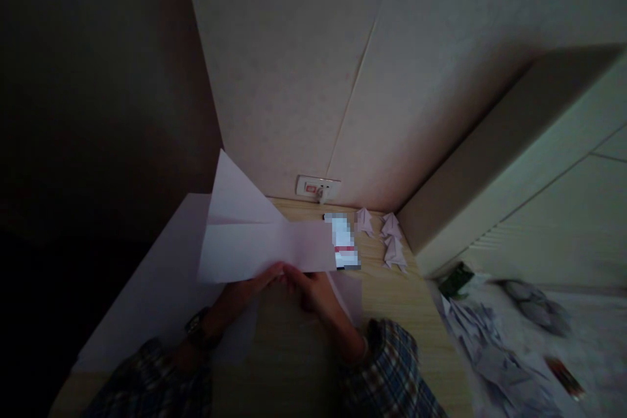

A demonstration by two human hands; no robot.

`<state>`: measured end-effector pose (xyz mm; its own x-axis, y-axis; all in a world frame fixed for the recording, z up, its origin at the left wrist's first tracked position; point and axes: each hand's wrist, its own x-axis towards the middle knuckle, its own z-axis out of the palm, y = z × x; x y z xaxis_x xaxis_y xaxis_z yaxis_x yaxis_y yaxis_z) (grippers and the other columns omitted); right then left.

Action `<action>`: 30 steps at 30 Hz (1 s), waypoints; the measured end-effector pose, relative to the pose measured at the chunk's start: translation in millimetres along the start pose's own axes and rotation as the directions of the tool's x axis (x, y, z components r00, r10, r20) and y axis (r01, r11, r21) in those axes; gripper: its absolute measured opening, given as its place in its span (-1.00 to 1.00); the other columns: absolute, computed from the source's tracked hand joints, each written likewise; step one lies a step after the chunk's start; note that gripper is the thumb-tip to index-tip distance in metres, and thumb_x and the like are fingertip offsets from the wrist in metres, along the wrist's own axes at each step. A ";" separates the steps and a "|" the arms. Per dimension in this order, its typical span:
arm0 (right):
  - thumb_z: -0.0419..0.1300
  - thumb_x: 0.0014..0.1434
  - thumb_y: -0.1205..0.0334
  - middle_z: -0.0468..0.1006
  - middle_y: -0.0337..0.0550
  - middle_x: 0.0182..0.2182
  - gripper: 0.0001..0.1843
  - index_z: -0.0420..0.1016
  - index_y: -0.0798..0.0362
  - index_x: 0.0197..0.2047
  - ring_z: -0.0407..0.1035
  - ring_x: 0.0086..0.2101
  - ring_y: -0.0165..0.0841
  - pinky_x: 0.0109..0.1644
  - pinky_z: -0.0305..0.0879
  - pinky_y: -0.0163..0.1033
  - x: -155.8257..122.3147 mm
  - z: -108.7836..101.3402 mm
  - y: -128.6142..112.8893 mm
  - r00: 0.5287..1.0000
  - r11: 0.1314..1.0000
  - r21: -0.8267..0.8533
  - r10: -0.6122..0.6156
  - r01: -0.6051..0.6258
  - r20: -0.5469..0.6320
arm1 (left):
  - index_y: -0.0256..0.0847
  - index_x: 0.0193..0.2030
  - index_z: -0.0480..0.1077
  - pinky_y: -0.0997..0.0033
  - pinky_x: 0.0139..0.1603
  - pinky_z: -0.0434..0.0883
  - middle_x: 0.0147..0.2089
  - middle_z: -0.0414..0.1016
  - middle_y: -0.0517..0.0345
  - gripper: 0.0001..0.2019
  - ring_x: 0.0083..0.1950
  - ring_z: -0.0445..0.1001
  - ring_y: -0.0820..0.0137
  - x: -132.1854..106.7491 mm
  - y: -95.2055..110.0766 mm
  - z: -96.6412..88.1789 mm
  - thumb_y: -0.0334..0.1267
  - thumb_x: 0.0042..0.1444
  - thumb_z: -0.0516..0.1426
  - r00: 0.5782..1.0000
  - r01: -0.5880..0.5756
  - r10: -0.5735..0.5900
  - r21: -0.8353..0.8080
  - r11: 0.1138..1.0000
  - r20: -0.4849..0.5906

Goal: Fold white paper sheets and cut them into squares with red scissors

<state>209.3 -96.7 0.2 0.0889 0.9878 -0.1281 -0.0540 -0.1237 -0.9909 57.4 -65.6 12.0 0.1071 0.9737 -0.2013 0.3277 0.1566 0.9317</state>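
While I watch, left hand (267,277) and right hand (309,284) pinch the paper (245,251) at its near edge | it extends far of both, long axis left-right | neither hand nearer

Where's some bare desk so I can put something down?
There's bare desk between the right sleeve and the folded papers. A dimmer patch lies between the right sleeve and left sleeve. The back is crowded: the held paper overlaps the phone in view, beside the folded papers. The big sheet takes up the left.
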 end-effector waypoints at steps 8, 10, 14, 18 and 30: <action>0.32 -0.02 -0.12 0.24 -0.36 -0.78 -0.54 0.39 0.03 -0.71 0.11 -0.69 -0.48 -0.57 0.08 -0.32 8.3 -10.1 3.6 0.993 0.999 0.050 -0.010 0.017 -0.120 | -0.06 -0.70 0.36 0.28 -0.19 0.53 -0.57 0.53 0.16 -0.61 -0.43 0.54 0.23 -2.6 11.3 -2.4 0.19 -0.22 0.24 0.996 0.084 -0.085 -0.107 0.991 -0.002; 0.30 0.01 -0.14 0.18 -0.37 -0.81 -0.50 0.38 0.03 -0.73 0.07 -0.70 -0.49 -0.58 0.03 -0.33 8.5 -11.9 3.6 0.993 0.999 0.054 -0.002 0.009 -0.120 | -0.07 -0.68 0.38 0.27 -0.19 0.53 -0.55 0.54 0.15 -0.62 -0.42 0.55 0.22 -3.1 12.3 -2.5 0.18 -0.23 0.25 0.995 0.094 -0.099 -0.121 0.988 -0.034; 0.23 0.07 -0.24 0.18 -0.36 -0.80 -0.43 0.38 0.03 -0.72 0.10 -0.69 -0.48 -0.57 0.02 -0.33 6.3 -11.6 1.9 0.994 0.996 0.083 -0.010 0.019 -0.105 | -0.07 -0.65 0.39 0.26 -0.20 0.54 -0.52 0.57 0.13 -0.63 -0.37 0.57 0.18 -3.1 11.4 -1.7 0.18 -0.26 0.27 0.992 0.105 -0.115 -0.161 0.981 -0.055; 0.22 0.04 -0.29 0.26 -0.32 -0.76 -0.40 0.37 0.04 -0.72 0.15 -0.66 -0.47 -0.54 0.07 -0.33 4.9 -14.1 -0.1 0.988 0.996 0.084 0.005 0.008 -0.155 | -0.07 -0.63 0.43 0.26 -0.14 0.54 -0.49 0.60 0.15 -0.64 -0.34 0.59 0.17 -3.0 5.4 -1.0 0.17 -0.16 0.24 0.997 0.062 -0.068 -0.115 0.991 -0.042; 0.31 -0.13 -0.35 0.41 -0.25 -0.67 -0.42 0.45 0.05 -0.64 0.23 -0.61 -0.44 -0.51 0.12 -0.32 4.8 -6.2 10.5 0.997 0.997 -0.034 0.063 -0.062 0.034 | -0.08 -0.66 0.38 0.22 -0.15 0.51 -0.54 0.55 0.16 -0.64 -0.41 0.54 0.21 2.0 -4.3 9.0 0.16 -0.21 0.23 1.000 -0.002 0.003 -0.120 0.993 0.011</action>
<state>215.3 -93.8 -11.1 0.0517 0.9806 -0.1890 -0.0257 -0.1878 -0.9819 64.6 -65.8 4.9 0.1183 0.9723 -0.2014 0.2120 0.1734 0.9618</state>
